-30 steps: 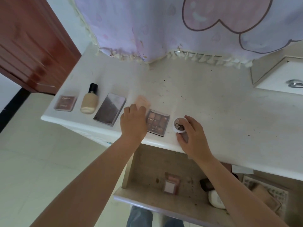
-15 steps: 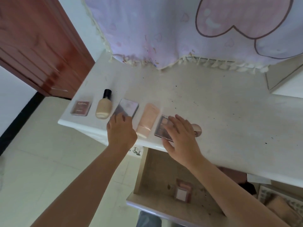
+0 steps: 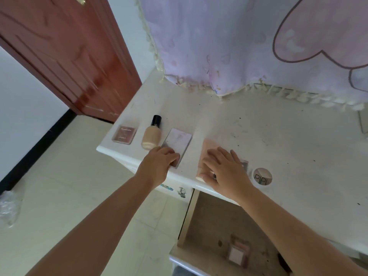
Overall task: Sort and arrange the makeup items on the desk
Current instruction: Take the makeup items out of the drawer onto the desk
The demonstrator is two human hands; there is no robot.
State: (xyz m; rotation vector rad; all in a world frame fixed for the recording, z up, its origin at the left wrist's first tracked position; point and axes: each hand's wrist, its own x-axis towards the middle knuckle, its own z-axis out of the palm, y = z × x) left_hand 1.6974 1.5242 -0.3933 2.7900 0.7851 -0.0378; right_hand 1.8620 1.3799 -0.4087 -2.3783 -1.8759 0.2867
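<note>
Left hand (image 3: 159,166): fingers curled on the grey rectangular palette (image 3: 177,143), squaring it beside the beige foundation bottle (image 3: 151,136).
Right hand (image 3: 223,169): flat, open, pressing the peach tube (image 3: 207,154) into the row.

The white, speckled worktop (image 3: 268,136) has a row of makeup things along its front edge. At the left end lies a small flat pink square case (image 3: 123,134). Next to it lies a beige glass bottle with a black cap (image 3: 151,134). Then comes a flat grey rectangular case (image 3: 178,141), then a pale pink tube (image 3: 209,148), then a dark case that is mostly hidden (image 3: 244,165). Last is a small round white pot (image 3: 262,177).
</note>
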